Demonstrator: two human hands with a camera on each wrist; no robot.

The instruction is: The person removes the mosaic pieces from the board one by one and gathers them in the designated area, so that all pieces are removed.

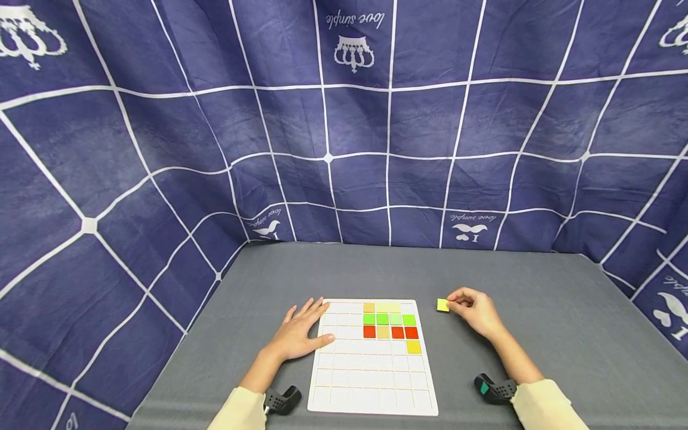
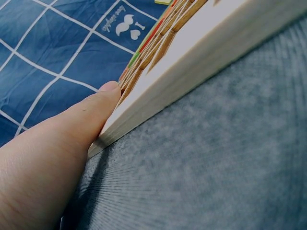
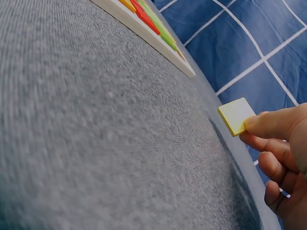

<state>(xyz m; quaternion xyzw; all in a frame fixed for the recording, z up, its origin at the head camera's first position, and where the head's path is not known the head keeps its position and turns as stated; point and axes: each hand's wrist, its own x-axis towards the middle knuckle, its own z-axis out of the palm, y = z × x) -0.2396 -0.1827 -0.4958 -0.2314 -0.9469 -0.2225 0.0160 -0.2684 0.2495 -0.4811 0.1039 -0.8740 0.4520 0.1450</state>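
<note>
A white grid board [image 1: 365, 376] lies flat on the grey table. Coloured square tiles sit in its upper right cells, among them green tiles [image 1: 382, 319], red tiles [image 1: 369, 332] and a yellow-orange tile [image 1: 413, 347]. My left hand [image 1: 298, 334] rests on the board's upper left edge with fingers spread; in the left wrist view its thumb [image 2: 91, 112] touches the board's side. Right of the board, my right hand [image 1: 477, 310] pinches a yellow square tile [image 3: 236, 116] between thumb and fingers. The tile is held above the table, apart from the board.
The grey tabletop [image 1: 559, 310] extends around the board on both sides. A dark blue curtain [image 1: 419, 131] with white lines hangs behind the table and along its sides. Each wrist wears a black band, the right one [image 1: 494, 389] with a green patch.
</note>
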